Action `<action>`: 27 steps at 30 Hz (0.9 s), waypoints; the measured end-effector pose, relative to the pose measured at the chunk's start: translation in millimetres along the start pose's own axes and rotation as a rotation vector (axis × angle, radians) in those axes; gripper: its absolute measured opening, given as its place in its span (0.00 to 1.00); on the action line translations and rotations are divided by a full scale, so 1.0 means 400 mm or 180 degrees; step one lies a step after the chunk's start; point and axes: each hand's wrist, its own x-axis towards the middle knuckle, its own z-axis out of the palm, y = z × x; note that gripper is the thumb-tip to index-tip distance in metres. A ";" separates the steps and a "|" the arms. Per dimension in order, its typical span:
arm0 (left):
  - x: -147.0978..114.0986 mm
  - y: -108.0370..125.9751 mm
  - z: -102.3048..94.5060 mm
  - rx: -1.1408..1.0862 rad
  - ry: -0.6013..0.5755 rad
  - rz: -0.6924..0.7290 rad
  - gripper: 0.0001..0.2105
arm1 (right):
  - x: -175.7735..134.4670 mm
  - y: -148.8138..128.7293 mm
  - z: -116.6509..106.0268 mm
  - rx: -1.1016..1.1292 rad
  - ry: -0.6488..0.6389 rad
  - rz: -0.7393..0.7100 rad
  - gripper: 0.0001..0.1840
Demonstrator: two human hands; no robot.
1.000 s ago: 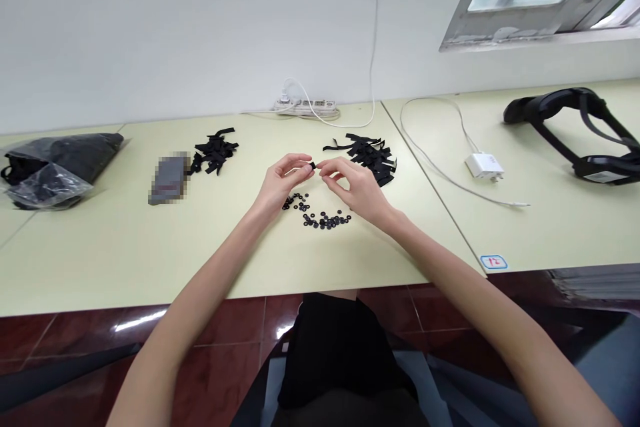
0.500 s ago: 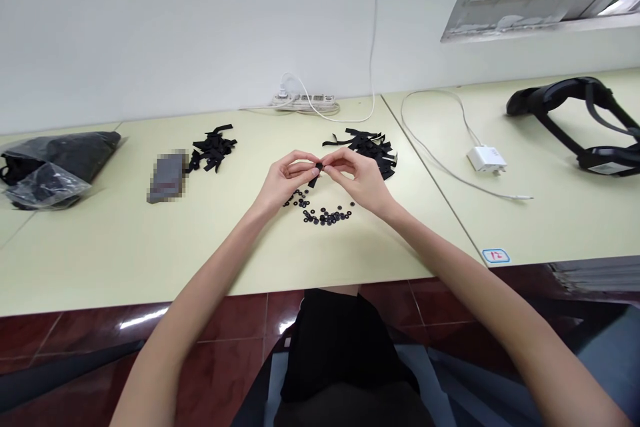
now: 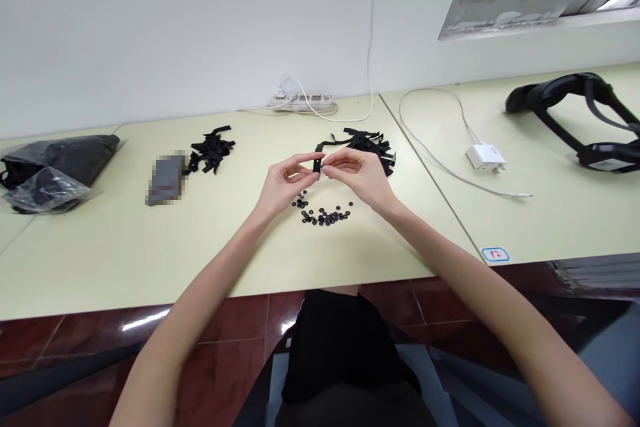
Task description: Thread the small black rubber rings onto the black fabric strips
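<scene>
My left hand (image 3: 284, 183) pinches a short black fabric strip (image 3: 317, 163) between thumb and fingers, and the strip stands upright with small light spots on it. Right beside it, my right hand (image 3: 361, 175) has thumb and fingertips pressed together at the strip's edge; a tiny dark bit shows at the tips, too small to name. Below the hands lie many small round black washer-like discs (image 3: 327, 217), scattered in a loose curve. A pile of black strips (image 3: 371, 141) is partly hidden behind my right hand. Another pile of black strips (image 3: 213, 149) lies to the left.
A blurred grey object (image 3: 167, 178) and a plastic bag with black material (image 3: 60, 170) lie at the left. A power strip (image 3: 303, 103) sits by the wall. A white charger (image 3: 486, 157) with its cable and a black headset (image 3: 575, 120) are at the right.
The strip has turned from hanging below the fingers to standing upright in my left hand. My right fingertips have drawn slightly away from my left ones.
</scene>
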 end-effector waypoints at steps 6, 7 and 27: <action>-0.005 -0.002 0.008 -0.0026 -0.0102 -0.0077 0.30 | 0.000 0.008 0.004 -0.0072 0.0064 -0.0082 0.10; -0.007 -0.002 0.010 -0.0025 -0.0107 -0.0080 0.30 | 0.000 0.008 0.005 -0.0034 0.0053 -0.0065 0.10; -0.014 0.019 0.021 -0.0011 -0.0049 0.0028 0.32 | 0.004 0.011 0.008 0.0133 0.0103 0.0185 0.20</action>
